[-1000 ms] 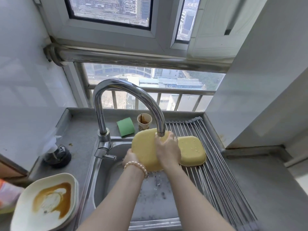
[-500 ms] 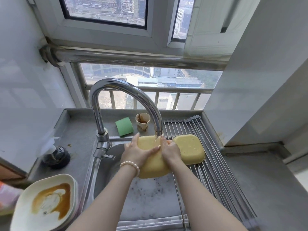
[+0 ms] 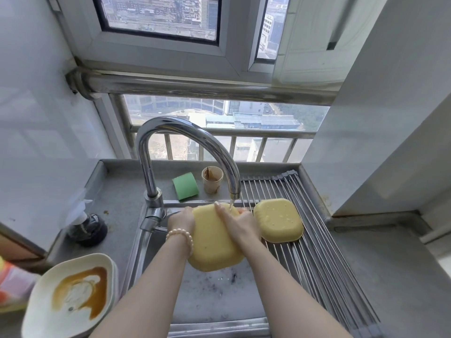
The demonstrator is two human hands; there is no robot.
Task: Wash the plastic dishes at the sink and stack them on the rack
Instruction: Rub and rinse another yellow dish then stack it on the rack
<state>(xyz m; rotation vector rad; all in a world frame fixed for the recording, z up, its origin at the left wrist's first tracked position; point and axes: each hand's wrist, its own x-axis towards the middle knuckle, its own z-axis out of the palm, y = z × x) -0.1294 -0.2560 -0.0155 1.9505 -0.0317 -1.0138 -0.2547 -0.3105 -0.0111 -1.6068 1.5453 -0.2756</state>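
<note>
**One dish racked, one under the tap**

At frame centre a yellow dish point(image 3: 214, 240) is clamped by the left hand point(image 3: 181, 219) and right hand point(image 3: 240, 225) beneath the faucet point(image 3: 188, 142). One washed dish point(image 3: 278, 219) is seen on the rack point(image 3: 329, 259). Stained plates point(image 3: 70, 296), lower left, are left unwashed.

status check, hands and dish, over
Left hand and right hand both on yellow dish under running faucet. One yellow dish racked. Stained plates waiting left.
</note>
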